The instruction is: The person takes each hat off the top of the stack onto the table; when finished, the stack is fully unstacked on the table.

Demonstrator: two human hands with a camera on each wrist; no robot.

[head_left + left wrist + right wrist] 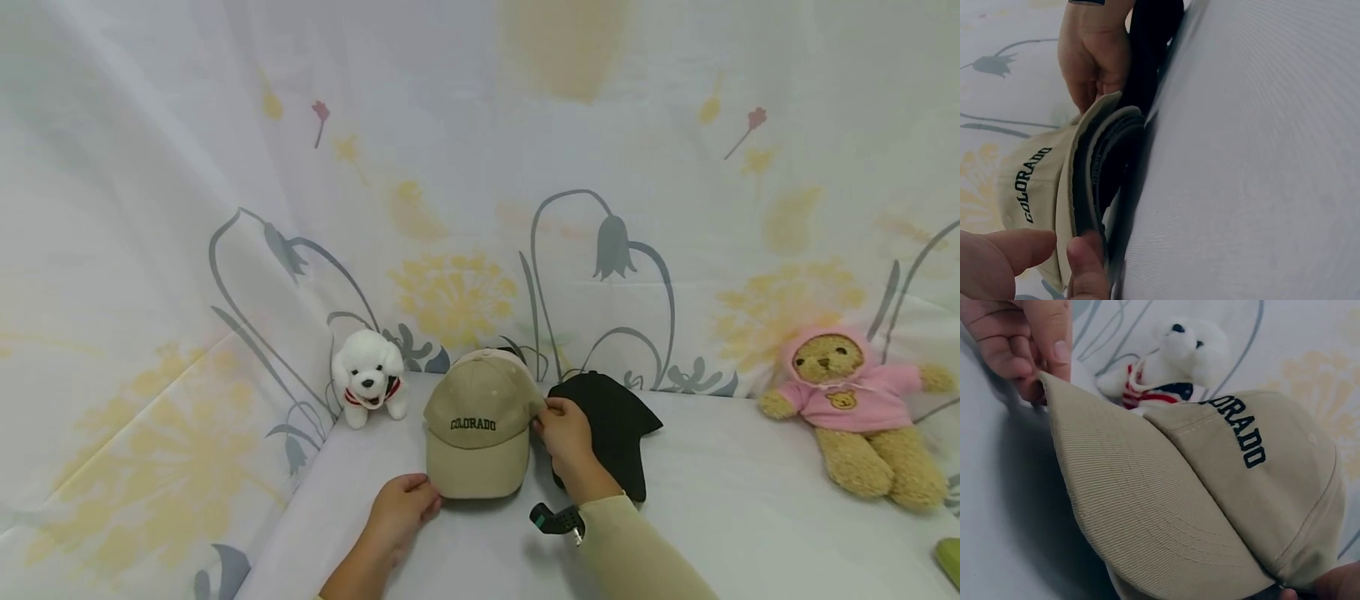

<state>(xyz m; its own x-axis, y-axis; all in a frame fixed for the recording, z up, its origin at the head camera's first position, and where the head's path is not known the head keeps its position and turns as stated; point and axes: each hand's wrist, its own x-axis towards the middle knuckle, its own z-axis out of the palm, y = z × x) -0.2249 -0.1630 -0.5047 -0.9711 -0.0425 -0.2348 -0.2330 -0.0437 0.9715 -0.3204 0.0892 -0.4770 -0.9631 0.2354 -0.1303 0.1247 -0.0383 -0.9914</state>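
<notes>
Tan cap point(472, 408), lettered COLORADO, sits near the back edge of the white worktop point(750, 517), over a nested cap point(1115, 120). Left hand point(401, 510) pinches the brim's left corner; right hand point(567, 437) pinches the crown's right side. Black cap point(618, 429) lies just right; plush dog point(367, 367) stands at the back-left corner.

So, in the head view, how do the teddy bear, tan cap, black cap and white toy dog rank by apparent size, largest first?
1. Teddy bear
2. Tan cap and black cap: too close to rank, as the right hand covers part of the black one
3. White toy dog
</notes>
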